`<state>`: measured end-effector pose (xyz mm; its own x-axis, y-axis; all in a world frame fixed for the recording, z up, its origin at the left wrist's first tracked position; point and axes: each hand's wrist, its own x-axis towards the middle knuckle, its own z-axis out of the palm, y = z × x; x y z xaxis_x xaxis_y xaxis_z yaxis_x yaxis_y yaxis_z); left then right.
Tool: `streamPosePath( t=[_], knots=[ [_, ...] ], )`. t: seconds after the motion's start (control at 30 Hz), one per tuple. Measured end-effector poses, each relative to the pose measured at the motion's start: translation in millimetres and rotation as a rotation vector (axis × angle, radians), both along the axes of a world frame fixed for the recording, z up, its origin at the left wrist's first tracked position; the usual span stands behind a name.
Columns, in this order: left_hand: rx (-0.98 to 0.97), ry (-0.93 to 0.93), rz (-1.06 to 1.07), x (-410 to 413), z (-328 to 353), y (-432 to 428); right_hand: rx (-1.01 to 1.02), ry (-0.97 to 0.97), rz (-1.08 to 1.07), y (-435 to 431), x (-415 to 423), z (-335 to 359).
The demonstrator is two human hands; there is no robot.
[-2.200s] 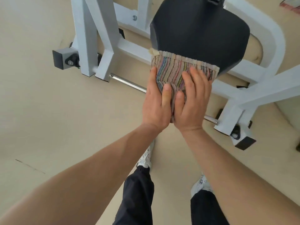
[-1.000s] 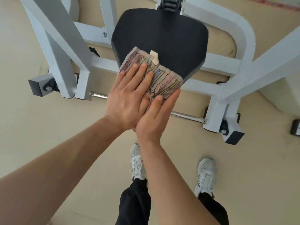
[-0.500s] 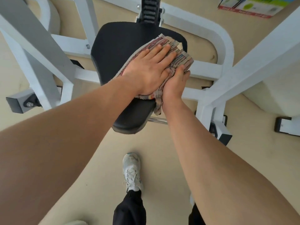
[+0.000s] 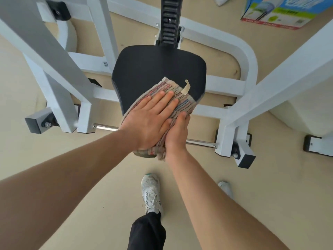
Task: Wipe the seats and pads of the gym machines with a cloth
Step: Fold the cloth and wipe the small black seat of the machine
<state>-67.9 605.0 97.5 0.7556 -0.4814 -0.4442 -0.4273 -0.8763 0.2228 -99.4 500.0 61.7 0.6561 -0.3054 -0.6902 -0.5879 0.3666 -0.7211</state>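
Observation:
A black padded seat [image 4: 158, 69] sits on a white gym machine, in the middle of the view. A folded striped cloth [image 4: 185, 103] with a small beige tag lies over the seat's near right part and hangs past its front edge. My left hand [image 4: 149, 120] presses flat on the cloth with fingers stretched out. My right hand [image 4: 176, 134] lies against the left one and holds the cloth's right edge. The seat's near front is hidden under the cloth and hands.
White frame beams [image 4: 270, 83] run on both sides of the seat. A black toothed post [image 4: 170, 20] rises behind it and a chrome bar [image 4: 200, 142] crosses below. A colourful box [image 4: 284, 11] lies far right on the beige floor. My shoe [image 4: 150, 192] stands below.
Both hands and the cloth have slid back from the far right part of the seat towards its near front edge. Before that they had pushed from the front edge to the back.

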Motion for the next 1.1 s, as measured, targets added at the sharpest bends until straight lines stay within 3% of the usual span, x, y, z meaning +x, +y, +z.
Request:
streamPosePath(
  t=[0.27, 0.57, 0.7, 0.9, 1.1],
  knots=[
    [-0.054, -0.023, 0.006, 78, -30, -49, -0.069, 0.127, -0.080, -46, 82, -13],
    [-0.051, -0.141, 0.063, 178, -72, -89, -0.146, 0.196, 0.303, -106, 191, -40],
    [0.029, -0.113, 0.211, 201, -76, -97, -0.228, 0.174, 0.473, -104, 229, -44],
    [0.031, -0.169, 0.148, 169, -67, -98, -0.169, 0.168, 0.308, -99, 181, -26],
    [-0.028, -0.049, -0.023, 85, -35, -75, 0.063, 0.171, 0.131, -78, 81, -11]
  ],
)
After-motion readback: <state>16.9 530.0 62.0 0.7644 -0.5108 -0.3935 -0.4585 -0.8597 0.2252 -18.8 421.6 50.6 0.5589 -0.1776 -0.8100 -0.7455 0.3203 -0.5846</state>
